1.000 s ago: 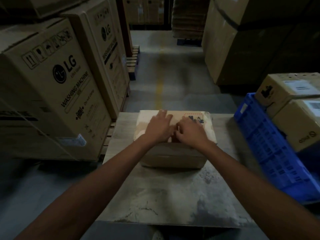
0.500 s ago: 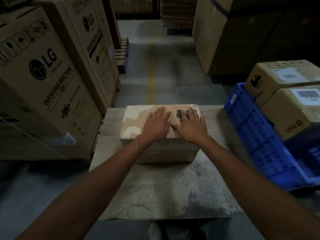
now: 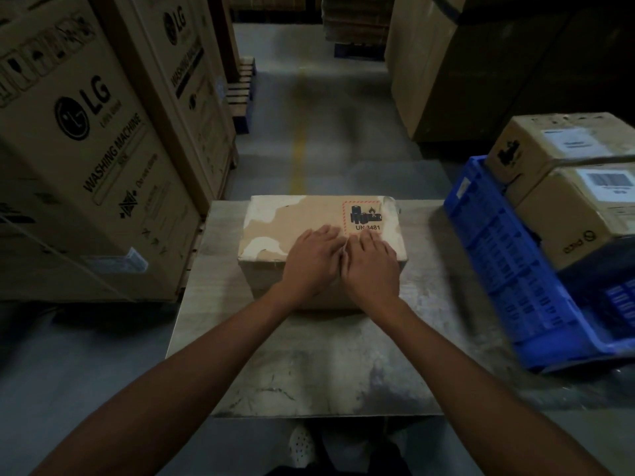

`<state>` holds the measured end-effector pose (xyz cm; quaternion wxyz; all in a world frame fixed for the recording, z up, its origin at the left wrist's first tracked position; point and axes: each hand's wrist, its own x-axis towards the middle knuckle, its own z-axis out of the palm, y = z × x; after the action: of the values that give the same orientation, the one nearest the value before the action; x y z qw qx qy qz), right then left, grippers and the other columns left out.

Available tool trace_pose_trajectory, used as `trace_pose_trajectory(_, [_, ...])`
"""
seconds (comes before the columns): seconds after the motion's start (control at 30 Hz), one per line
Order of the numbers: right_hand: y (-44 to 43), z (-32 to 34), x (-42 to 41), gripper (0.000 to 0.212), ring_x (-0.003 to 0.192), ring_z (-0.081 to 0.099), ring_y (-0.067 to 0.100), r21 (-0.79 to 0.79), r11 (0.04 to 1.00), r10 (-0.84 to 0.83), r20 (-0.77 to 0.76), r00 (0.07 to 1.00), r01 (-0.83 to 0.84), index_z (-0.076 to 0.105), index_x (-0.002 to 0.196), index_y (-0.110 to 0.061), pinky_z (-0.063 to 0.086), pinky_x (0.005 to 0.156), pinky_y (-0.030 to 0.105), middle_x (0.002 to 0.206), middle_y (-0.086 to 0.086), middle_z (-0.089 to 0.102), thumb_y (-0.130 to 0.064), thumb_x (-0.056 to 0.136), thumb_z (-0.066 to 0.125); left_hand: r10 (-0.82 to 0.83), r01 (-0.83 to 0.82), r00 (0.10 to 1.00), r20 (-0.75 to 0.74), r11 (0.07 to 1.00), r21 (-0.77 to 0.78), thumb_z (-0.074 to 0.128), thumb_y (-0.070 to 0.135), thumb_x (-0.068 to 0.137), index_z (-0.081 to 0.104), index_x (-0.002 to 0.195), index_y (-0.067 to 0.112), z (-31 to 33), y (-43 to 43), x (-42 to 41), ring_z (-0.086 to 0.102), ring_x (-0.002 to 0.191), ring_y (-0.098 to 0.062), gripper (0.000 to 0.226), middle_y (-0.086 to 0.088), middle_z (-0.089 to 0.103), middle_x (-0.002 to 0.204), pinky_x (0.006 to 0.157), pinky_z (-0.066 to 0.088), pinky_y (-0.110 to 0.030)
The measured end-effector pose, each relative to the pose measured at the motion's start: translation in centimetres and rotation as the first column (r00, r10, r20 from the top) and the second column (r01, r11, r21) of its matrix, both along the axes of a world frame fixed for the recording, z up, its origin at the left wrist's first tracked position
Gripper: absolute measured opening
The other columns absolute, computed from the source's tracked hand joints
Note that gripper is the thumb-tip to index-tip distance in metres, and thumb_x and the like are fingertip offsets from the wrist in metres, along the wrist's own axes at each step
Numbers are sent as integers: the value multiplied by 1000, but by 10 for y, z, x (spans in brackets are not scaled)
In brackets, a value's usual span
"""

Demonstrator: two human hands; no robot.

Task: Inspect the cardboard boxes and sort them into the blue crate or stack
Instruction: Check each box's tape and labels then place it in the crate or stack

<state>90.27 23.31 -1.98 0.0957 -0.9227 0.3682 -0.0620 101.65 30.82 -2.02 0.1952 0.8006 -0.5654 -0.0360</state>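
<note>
Looked down on one beat-up cardboard box (image 3: 292,218) parked on the grey bench (image 3: 326,365), toward the far edge and roughly centred. Noticed pale torn patches across the left part of its top, plus a red-bordered hazard label (image 3: 362,216) reading UN 3481 near the far right corner. Had the left hand (image 3: 314,261) and the right hand (image 3: 372,266) laid side by side on the near half of the top, palms down, fingers straight and close together, pressing flat rather than gripping anything. Caught the right fingertips (image 3: 369,235) just touching the lower edge of that label.

Off to the right, saw the blue crate (image 3: 508,269) just beside the bench, apart from the box under the hands. Couldn't tell what held it up. Counted two more cartons poking up out of it, touching each other: an upper carton (image 3: 556,142) with a white label on top and a lower carton (image 3: 577,214) with a barcode sticker.

On the left, made out tall LG washing machine cartons (image 3: 86,149) standing just beside the bench, with wooden pallets (image 3: 242,94) farther back along the aisle. Also spotted a faded yellow line (image 3: 299,156) running down the concrete floor ahead, and a white perforated shoe (image 3: 302,448) peeking out below the bench's near edge. Pretty dim overall, so couldn't read the smaller print.
</note>
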Motion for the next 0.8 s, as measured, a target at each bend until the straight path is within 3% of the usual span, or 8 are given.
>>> trace_pose_trajectory(0.17, [-4,16,-12,35,124,47,25,-57,998,19,-2,1000,-19,58,124,-18,40,99,42,134,7,54,-42,103,42,64,-76,988,141,993,85,26,39,105,42,147,23,-7,8,-8,27,150,-25,49,-8,33,160,119,11,-63])
trace_pose_trajectory(0.27, [-11,28,-5,34,121,47,26,-39,999,-3,-36,999,1,58,124,-19,41,97,45,133,8,52,-40,102,44,91,-99,991,97,991,84,27,40,105,38,147,21,-3,1,-8,26,149,-25,48,-8,31,160,118,11,-65])
trace_pose_trajectory(0.43, [-2,31,18,48,148,27,31,59,977,206,-36,978,-203,39,150,-23,30,116,51,163,10,28,-28,102,46,376,-360,911,170,926,-115,45,42,96,56,132,16,7,15,23,45,127,-34,45,-14,53,136,107,30,-58])
trace_pose_trajectory(0.53, [5,15,18,50,153,14,32,58,958,287,-124,950,-282,27,156,-31,13,123,53,167,10,17,-30,107,33,326,-326,909,260,944,-44,30,44,96,59,114,19,-5,44,33,51,110,-28,42,-8,58,121,91,39,-47])
trace_pose_trajectory(0.6, [-2,19,17,48,152,17,31,59,953,303,-123,945,-298,28,155,-33,17,121,53,166,9,20,-31,107,34,264,-272,920,289,962,-13,34,44,98,58,109,20,-7,49,38,50,107,-26,36,-6,57,118,86,40,-44])
trace_pose_trajectory(0.67, [-11,28,18,45,145,28,31,65,939,345,-155,926,-339,34,150,-35,28,115,53,159,9,30,-35,106,39,259,-272,929,264,962,13,42,44,97,58,111,20,2,41,44,49,110,-27,32,-7,56,120,88,42,-45])
trace_pose_trajectory(0.73, [-21,38,24,49,139,35,31,89,933,359,-178,916,-348,33,151,-35,36,110,52,155,10,35,-42,103,43,241,-254,949,205,967,38,46,45,97,56,127,19,10,30,54,44,124,-30,40,-11,50,135,98,39,-47])
trace_pose_trajectory(0.8, [-28,44,32,65,147,26,35,109,945,324,-150,934,-310,18,159,-33,33,114,54,164,13,19,-53,101,41,184,-197,966,180,979,52,43,49,100,39,149,20,14,22,64,24,147,-34,57,-16,28,159,115,27,-52])
